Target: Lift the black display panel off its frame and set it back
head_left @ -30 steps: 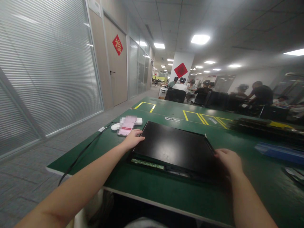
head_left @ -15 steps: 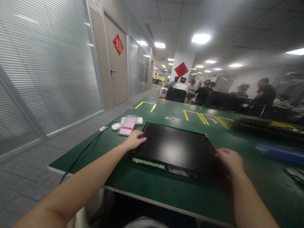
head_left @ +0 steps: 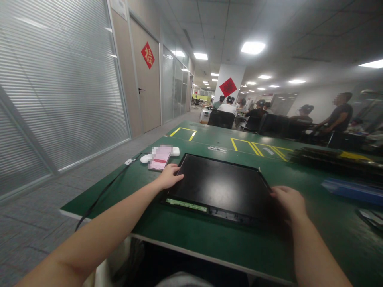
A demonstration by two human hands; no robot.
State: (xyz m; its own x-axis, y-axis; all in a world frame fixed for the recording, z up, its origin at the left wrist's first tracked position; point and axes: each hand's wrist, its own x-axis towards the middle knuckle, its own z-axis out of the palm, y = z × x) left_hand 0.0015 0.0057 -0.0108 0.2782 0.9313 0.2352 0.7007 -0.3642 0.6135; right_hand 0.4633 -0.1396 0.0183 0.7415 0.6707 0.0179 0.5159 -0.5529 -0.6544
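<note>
A flat black display panel (head_left: pixel 223 185) lies on the green tabletop in front of me, its dark face up and catching a ceiling light's reflection. Along its near edge runs a strip of green circuit board (head_left: pixel 186 205). My left hand (head_left: pixel 170 176) grips the panel's left edge, thumb on top and the other fingers along the side. On the opposite side, my right hand (head_left: pixel 289 200) is closed at the right edge, its fingertips partly hidden. Just beyond my left hand lies a phone (head_left: pixel 159 162) with a pinkish screen.
A white object (head_left: pixel 145 159) and a black cable (head_left: pixel 104 195) are by the phone. Yellow tape (head_left: pixel 255 149) marks the table's far side. To the right are a blue tray (head_left: pixel 353 191) and a stack of dark panels (head_left: pixel 326 159). Several people sit farther back.
Both hands and the panel stay in nearly the same place. In the background at right, a person in dark clothes has shifted to the right and stands taller.
</note>
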